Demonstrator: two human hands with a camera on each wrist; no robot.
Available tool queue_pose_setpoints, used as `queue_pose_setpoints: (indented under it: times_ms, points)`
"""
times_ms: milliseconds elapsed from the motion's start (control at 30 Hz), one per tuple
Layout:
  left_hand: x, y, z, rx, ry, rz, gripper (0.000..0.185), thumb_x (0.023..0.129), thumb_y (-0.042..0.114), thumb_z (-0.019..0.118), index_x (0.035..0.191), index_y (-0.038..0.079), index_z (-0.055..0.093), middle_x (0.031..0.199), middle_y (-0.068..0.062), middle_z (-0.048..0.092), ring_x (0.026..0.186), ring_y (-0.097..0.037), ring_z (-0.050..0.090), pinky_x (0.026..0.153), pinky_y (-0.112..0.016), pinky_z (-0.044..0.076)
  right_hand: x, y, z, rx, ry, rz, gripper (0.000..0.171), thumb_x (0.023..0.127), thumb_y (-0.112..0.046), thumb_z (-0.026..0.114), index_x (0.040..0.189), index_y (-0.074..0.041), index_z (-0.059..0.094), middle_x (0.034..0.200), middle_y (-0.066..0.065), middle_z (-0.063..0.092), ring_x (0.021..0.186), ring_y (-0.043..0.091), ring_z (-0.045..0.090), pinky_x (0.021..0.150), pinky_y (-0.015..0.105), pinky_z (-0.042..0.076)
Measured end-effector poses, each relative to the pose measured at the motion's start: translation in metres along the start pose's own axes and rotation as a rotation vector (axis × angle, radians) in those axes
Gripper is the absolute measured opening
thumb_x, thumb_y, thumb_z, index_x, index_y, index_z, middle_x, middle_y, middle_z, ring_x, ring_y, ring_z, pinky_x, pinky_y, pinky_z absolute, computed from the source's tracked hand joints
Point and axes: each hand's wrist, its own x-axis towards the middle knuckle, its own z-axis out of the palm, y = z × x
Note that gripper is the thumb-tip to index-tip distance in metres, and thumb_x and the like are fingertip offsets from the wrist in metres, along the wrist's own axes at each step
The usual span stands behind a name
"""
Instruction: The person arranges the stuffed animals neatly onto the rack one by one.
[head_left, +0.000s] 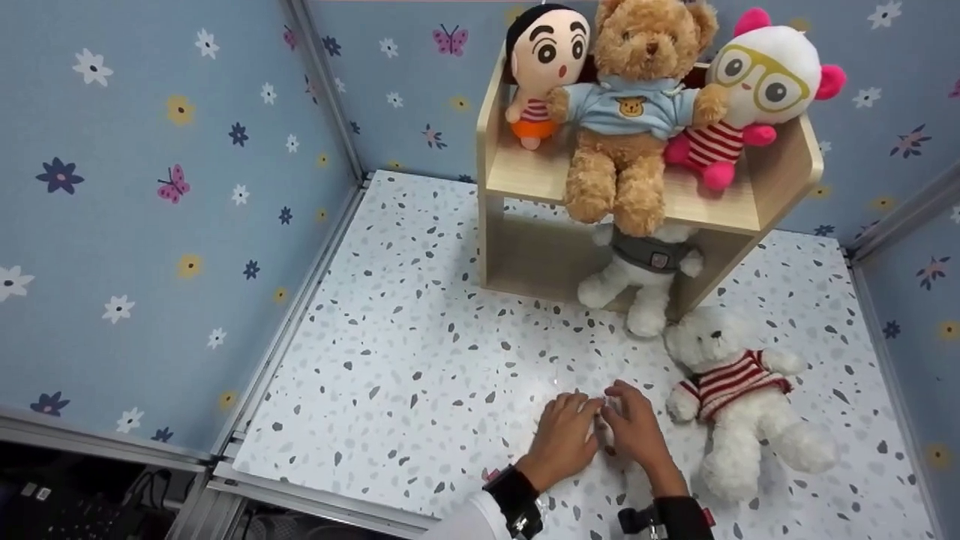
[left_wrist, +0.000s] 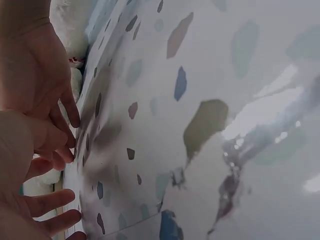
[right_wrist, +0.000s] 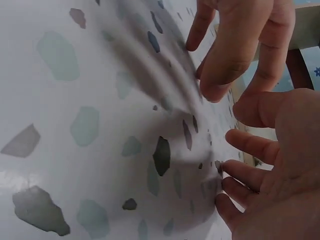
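My left hand (head_left: 564,435) and right hand (head_left: 634,431) are side by side low over the speckled tabletop (head_left: 390,390), thumbs close together. Nothing shows in either one. In the left wrist view, the fingers of the left hand (left_wrist: 25,175) are spread, with fingertips right at the surface. The right wrist view shows the right hand (right_wrist: 280,170) with slightly bent fingers near the tabletop. Nearest to the right hand is a white plush bear (head_left: 742,390) in a red-and-white striped sweater, lying on its back to the right.
Behind the hands stands a wooden shelf (head_left: 491,240). Its top holds a black-haired doll (head_left: 534,112), a brown teddy bear (head_left: 615,165) and a pink-and-white panda plush (head_left: 720,146). A white bear in a grey shirt (head_left: 637,259) sits below. Flowered panels (head_left: 150,225) enclose the table.
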Motion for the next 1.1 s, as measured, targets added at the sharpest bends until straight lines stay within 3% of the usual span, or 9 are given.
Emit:
queue_pose_setpoints:
  times_ms: [200, 367, 500, 633, 733, 900, 1100]
  points:
    - [0.0, 0.005, -0.001, -0.115, -0.03, -0.049, 0.068, 0.092, 0.027, 0.071, 0.153, 0.013, 0.044, 0.135, -0.002, 0.067, 0.125, -0.02, 0.059, 0.108, -0.039, 0.048, -0.005, -0.01, -0.027, 0.124, 0.06, 0.054, 0.035, 0.104, -0.009, 0.056, 0.137, 0.002, 0.056, 0.146, 0.024, 0.055, 0.141, 0.04, 0.046, 0.12, 0.057, 0.032]
    - [0.002, 0.013, -0.001, -0.175, -0.021, -0.073, 0.07, 0.092, 0.027, 0.072, 0.154, 0.013, 0.041, 0.125, -0.002, 0.072, 0.115, -0.018, 0.064, 0.103, -0.036, 0.05, -0.008, -0.023, -0.061, 0.109, 0.217, 0.067, 0.031, 0.103, -0.011, 0.057, 0.133, -0.002, 0.061, 0.133, 0.019, 0.064, 0.126, 0.028, 0.058, 0.108, 0.036, 0.046]
    - [0.009, 0.022, -0.001, -0.251, -0.052, -0.082, 0.071, 0.092, 0.03, 0.072, 0.154, 0.016, 0.04, 0.115, -0.001, 0.074, 0.101, -0.015, 0.067, 0.097, -0.034, 0.051, -0.012, -0.028, -0.09, 0.09, 0.36, 0.098, 0.031, 0.104, -0.016, 0.056, 0.133, -0.007, 0.062, 0.129, 0.011, 0.064, 0.113, 0.007, 0.057, 0.091, 0.016, 0.045]
    - [0.013, 0.031, -0.002, -0.358, -0.119, -0.126, 0.074, 0.092, 0.035, 0.073, 0.155, 0.025, 0.036, 0.118, 0.001, 0.072, 0.1, -0.014, 0.066, 0.093, -0.031, 0.052, -0.016, -0.024, -0.113, 0.094, 0.489, 0.129, 0.031, 0.103, -0.019, 0.057, 0.131, -0.008, 0.064, 0.124, 0.006, 0.063, 0.105, -0.004, 0.053, 0.086, 0.017, 0.04]
    - [0.015, 0.04, 0.0, -0.419, -0.155, -0.135, 0.074, 0.091, 0.038, 0.074, 0.154, 0.029, 0.036, 0.126, 0.0, 0.07, 0.108, -0.013, 0.065, 0.093, -0.029, 0.052, -0.017, -0.017, -0.128, 0.071, 0.547, 0.186, 0.031, 0.103, -0.021, 0.056, 0.13, -0.008, 0.064, 0.124, 0.004, 0.063, 0.109, 0.0, 0.053, 0.092, 0.022, 0.04]
    - [0.018, 0.056, 0.004, -0.449, -0.207, -0.075, 0.074, 0.091, 0.044, 0.072, 0.155, 0.027, 0.039, 0.125, 0.0, 0.071, 0.11, -0.005, 0.065, 0.093, -0.026, 0.05, -0.016, -0.007, -0.149, -0.032, 0.582, 0.256, 0.032, 0.102, -0.018, 0.055, 0.131, -0.005, 0.062, 0.128, 0.01, 0.06, 0.119, 0.019, 0.052, 0.101, 0.036, 0.039]
    - [0.025, 0.071, 0.009, -0.55, -0.328, -0.064, 0.073, 0.094, 0.048, 0.068, 0.156, 0.032, 0.035, 0.133, 0.004, 0.067, 0.115, -0.003, 0.064, 0.088, -0.025, 0.051, -0.011, -0.003, -0.164, -0.174, 0.595, 0.227, 0.036, 0.096, -0.009, 0.052, 0.129, 0.003, 0.061, 0.122, 0.021, 0.053, 0.116, 0.034, 0.047, 0.09, 0.042, 0.035]
